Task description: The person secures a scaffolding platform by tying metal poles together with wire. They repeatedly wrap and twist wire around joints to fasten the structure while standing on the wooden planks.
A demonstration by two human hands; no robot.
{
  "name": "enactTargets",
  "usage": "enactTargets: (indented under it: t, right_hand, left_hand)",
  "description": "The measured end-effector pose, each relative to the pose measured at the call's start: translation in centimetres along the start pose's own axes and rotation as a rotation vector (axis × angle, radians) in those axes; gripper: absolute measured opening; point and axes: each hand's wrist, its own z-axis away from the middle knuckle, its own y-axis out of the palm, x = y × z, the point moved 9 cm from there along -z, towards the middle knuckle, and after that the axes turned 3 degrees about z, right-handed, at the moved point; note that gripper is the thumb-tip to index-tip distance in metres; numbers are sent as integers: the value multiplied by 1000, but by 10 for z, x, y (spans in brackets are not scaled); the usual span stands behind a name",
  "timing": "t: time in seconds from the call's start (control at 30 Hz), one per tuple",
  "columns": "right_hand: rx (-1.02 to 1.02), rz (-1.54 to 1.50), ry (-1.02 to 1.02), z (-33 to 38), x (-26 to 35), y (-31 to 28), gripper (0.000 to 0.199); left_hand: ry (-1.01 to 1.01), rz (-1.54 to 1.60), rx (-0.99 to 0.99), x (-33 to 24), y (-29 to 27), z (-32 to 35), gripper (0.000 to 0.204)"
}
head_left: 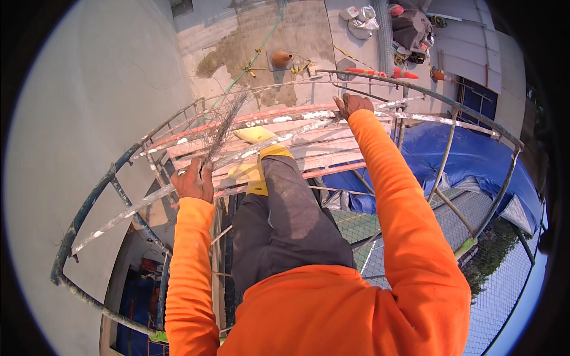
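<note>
My left hand point(195, 180) is closed around the lower end of a bundle of thin wires point(223, 132), whose loose strands fan upward and away from me. That hand also lies against a paint-spattered scaffold brace point(135, 209), which slants up to the right across the frame. Farther right, my right hand point(354, 105) is wrapped over the upper part of the same brace, apparently with nothing else in it. The palm side of each hand is hidden. Below, between my arms, are my yellow boots point(276, 151) on a platform of pinkish planks point(320, 155).
Curved scaffold rails point(76, 222) surround me. A plain grey wall point(89, 118) rises on the left. Far down on the ground are an orange-brown cone point(281, 59), a green hose point(261, 47) and white sacks point(363, 25). A blue tarp point(430, 145) and wire mesh point(504, 302) lie right.
</note>
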Motion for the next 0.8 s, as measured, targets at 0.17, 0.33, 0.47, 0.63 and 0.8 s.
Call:
enactTargets:
  t: [0.17, 0.33, 0.47, 0.63, 0.8]
  right_hand:
    - [-290, -347, -120, 36, 26, -71, 38]
    - [114, -709, -478, 167, 190, -117, 29]
    - [489, -1124, -912, 315, 329, -184, 33]
    - [560, -974, -1169, 396, 405, -241, 29]
    - [946, -914, -1152, 443, 456, -238, 26]
  left_hand:
    - [-220, 619, -69, -3, -48, -6, 27]
    - [-267, 1445, -487, -17, -171, 27, 26]
    - [-176, 1740, -919, -1, -277, 94, 28]
    - [-99, 1710, -1309, 23, -358, 211, 28]
    - [-136, 1647, -1715, 41, -370, 330, 24]
